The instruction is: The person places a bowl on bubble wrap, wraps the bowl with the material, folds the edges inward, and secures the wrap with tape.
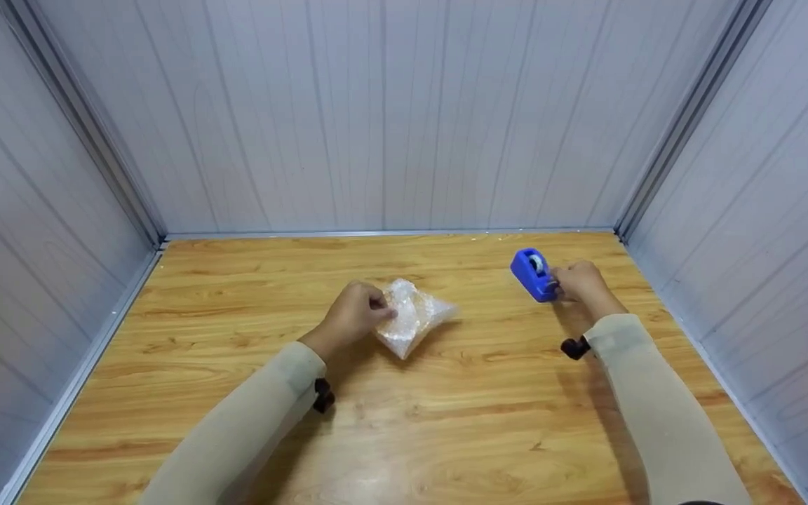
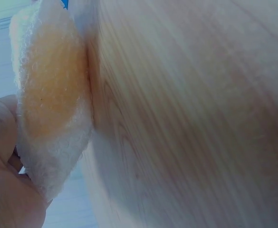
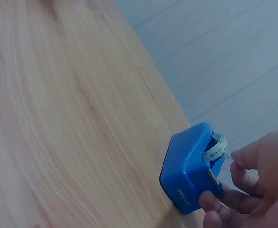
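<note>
My left hand pinches a clear bubble-wrap piece by its left side, with thumb and fingers. The bubble wrap comes to points and stands tilted over the wooden table. In the left wrist view, an orange tint shows through the bubble wrap; whether something lies inside, I cannot tell. At the right, a blue tape dispenser holds a small roll of tape. The curled fingers of my right hand grip the dispenser's cutter end. Whether they also hold the tape's loose end is unclear.
The wood-grain tabletop is bounded by pale panel walls at the back and both sides. Metal posts stand in the back corners. The tape dispenser is near the table's right back part.
</note>
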Demonstrator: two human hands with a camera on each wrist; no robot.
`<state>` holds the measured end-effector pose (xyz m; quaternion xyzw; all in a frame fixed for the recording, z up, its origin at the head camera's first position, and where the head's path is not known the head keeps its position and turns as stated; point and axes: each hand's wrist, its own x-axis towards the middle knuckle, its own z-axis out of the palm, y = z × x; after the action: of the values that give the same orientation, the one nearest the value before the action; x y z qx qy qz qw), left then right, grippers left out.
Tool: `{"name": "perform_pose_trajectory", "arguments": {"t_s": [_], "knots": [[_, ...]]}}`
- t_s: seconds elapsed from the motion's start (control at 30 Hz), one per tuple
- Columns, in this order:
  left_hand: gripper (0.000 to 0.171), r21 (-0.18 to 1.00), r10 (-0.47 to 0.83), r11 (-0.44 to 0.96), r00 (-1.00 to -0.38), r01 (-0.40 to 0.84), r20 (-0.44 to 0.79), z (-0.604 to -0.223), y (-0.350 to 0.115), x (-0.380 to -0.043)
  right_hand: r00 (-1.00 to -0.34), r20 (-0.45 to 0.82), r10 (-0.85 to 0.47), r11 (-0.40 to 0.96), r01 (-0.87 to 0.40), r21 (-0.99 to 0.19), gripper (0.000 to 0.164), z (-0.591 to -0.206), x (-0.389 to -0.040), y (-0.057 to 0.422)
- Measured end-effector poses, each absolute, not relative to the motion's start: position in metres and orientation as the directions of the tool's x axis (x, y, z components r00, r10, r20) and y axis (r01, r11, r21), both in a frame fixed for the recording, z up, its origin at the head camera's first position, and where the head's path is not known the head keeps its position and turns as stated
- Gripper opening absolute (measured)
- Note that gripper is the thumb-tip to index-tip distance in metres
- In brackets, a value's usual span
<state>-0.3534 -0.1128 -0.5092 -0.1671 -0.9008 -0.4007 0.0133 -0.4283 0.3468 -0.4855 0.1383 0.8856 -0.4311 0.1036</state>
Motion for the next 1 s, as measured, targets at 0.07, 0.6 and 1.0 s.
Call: {"name": "perform_pose_trajectory", "arguments": {"t_s": [0.07, 0.6, 1.0], "knots": [[0.031, 0.719, 0.287, 0.625, -0.946, 0.305, 0.152, -0.51, -0.113, -0.354, -0.942, -0.302, 0.145, 0.562, 0.33, -0.758, 0.062, -0.489, -0.427, 0.35], [0.032, 0.718, 0.299, 0.615, -0.939, 0.327, 0.171, -0.511, -0.116, -0.356, -0.938, -0.346, 0.032, 0.252, 0.343, -0.905, 0.059, -0.508, -0.407, 0.364], [0.036, 0.729, 0.301, 0.603, -0.939, 0.323, 0.167, -0.51, -0.117, -0.355, -0.901, -0.434, 0.01, 0.28, 0.419, -0.864, 0.019, -0.508, -0.402, 0.366]]}}
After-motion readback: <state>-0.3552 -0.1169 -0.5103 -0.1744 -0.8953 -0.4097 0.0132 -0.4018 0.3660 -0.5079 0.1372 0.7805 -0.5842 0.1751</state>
